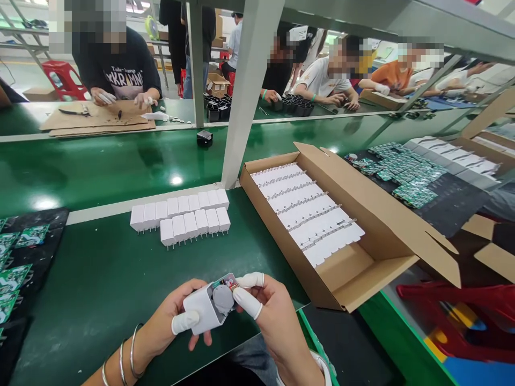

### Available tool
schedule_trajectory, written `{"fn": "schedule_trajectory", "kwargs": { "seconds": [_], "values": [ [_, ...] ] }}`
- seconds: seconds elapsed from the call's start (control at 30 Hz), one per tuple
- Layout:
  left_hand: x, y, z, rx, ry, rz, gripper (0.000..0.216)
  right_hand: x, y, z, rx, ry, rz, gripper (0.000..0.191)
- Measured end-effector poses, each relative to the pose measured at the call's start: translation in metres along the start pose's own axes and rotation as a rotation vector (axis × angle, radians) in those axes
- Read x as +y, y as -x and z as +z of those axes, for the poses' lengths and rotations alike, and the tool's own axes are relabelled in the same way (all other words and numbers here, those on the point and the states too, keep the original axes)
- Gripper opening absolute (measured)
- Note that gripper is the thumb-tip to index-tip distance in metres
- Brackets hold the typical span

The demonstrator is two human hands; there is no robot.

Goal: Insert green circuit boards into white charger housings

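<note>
My left hand (187, 313) is closed around a white plastic housing (200, 310), its covered thumb lying across the near face. In the housing's open end sits a circuit board (229, 282) with a round grey part (223, 299) on it. Thumb and index finger of my right hand (263, 300), both in white finger cots, pinch the board's edge at that opening. Beyond my hands, two rows of white housings (189, 225) with metal pins stand on the green table (120, 289).
An open cardboard box (281, 236) with rows of white pieces (309, 214) stands right of the housings. Circuit boards (34, 235) lie on a black mat at the left, more boards (406, 171) at the right. A metal post (249, 91) rises behind. Co-workers sit across the green belt (161, 155).
</note>
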State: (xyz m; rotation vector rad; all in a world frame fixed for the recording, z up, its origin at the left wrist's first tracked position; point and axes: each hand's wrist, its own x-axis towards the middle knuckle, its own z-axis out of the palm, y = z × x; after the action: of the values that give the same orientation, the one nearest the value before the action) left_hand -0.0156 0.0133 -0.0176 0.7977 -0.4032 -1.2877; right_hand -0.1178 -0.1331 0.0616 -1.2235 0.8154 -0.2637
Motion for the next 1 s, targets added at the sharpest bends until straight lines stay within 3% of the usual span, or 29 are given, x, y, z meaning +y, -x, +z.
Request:
{"fn": "schedule_trajectory", "kwargs": {
  "seconds": [0.3,0.73,1.0],
  "values": [
    [0.002,0.001,-0.001,-0.012,0.027,0.011,0.045,0.004,0.001,0.008,0.025,0.02,-0.045,0.03],
    [0.001,0.004,-0.008,-0.074,0.021,0.0,0.035,0.004,0.007,0.002,-0.111,0.047,0.023,0.021],
    [0.002,0.002,-0.01,-0.101,-0.006,-0.036,0.036,0.008,0.008,-0.004,-0.133,-0.056,0.047,0.022]
  ]
}}
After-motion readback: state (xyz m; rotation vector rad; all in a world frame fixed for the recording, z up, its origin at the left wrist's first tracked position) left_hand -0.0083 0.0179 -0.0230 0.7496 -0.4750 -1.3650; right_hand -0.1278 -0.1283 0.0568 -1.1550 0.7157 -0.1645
